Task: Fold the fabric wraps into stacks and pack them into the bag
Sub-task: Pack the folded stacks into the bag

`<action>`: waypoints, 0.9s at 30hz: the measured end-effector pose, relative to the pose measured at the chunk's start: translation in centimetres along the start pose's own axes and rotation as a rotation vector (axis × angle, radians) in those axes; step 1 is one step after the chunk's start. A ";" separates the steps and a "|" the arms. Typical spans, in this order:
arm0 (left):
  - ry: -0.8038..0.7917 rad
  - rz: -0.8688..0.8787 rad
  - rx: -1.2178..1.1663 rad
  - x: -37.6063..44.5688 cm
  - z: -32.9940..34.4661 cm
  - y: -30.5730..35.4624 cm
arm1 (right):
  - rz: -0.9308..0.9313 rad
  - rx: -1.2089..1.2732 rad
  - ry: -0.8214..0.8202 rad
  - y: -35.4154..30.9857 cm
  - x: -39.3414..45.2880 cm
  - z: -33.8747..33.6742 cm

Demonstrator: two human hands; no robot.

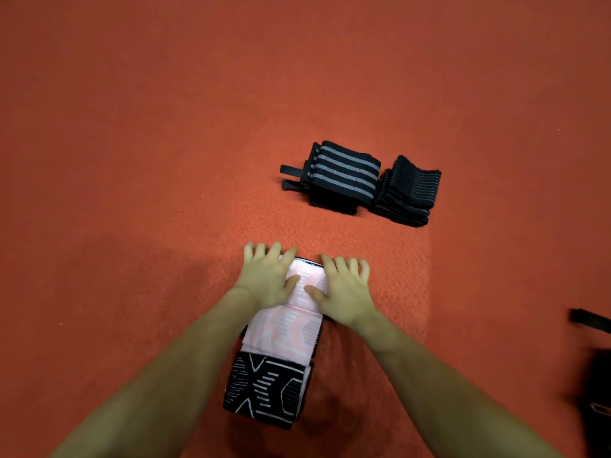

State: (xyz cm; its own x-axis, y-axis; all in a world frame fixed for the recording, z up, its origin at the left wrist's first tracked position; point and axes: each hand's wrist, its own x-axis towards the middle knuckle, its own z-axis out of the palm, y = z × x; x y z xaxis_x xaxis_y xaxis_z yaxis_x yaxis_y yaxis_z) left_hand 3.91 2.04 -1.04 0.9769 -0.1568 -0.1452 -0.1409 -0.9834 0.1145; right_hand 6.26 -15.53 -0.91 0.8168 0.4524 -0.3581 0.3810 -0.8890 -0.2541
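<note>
Patterned wrap (264, 388) lowest; pink wrap (287, 328) above it, left hand (268, 276) and right hand (344, 289) spread, pressing its fold flat. Striped stacks (344, 176) wait upper right.

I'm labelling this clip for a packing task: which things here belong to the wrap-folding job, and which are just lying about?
Part of the job:
- pink patterned fabric wrap, pressed by left hand and right hand
- black wrap with white line pattern
- folded black wrap with grey stripes
- folded black ribbed wrap
- dark bag at the right edge, probably

Just lying about:
- nothing apart from the orange carpet
</note>
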 end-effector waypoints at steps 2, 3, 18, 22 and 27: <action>0.045 0.006 0.035 0.1 -0.1 0.1 | 0.008 -0.019 0.037 0.3 0.2 0.1; 0.083 0.019 0.047 0.0 -0.1 0.1 | 0.007 -0.011 0.066 0.5 0.1 0.1; 0.459 0.231 0.189 0.4 0.2 4.6 | -0.010 0.015 0.235 4.4 -4.2 -0.5; 0.572 0.216 0.184 -0.1 -0.7 7.5 | 0.025 -0.022 0.345 5.8 -6.5 -1.7; 0.626 0.249 0.160 0.4 -2.8 12.8 | 0.082 0.019 0.442 9.3 -10.6 -3.6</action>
State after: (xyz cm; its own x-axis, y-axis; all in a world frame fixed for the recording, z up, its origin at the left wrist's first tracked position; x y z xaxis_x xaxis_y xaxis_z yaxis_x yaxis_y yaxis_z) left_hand 2.96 -10.35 3.10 0.8143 -0.3446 0.4671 -0.3478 -0.9339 -0.0827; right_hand 2.71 -28.82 3.77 0.9522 0.3028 0.0398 0.3025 -0.9173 -0.2588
